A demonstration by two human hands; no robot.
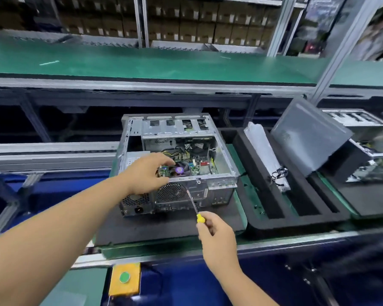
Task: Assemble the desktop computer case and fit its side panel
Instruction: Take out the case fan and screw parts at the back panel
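Note:
An open metal desktop computer case [223,182] lies on a black mat, its motherboard and fan showing from above. My left hand [145,173] reaches over the case's near rim, fingers curled down by the purple-lit fan; whether they hold anything is hidden. My right hand [217,237] grips a yellow-handled screwdriver [196,208], its tip touching the case's rear face beside the round vent. A grey side panel [307,135] leans upright at the right, in a black foam tray [296,215].
A white wrapped part [263,151] lies in the foam tray's left slot. A second open case [372,151] stands at the far right. A yellow box with a green button [124,278] sits at the bench's front edge. A green conveyor shelf [142,62] runs behind.

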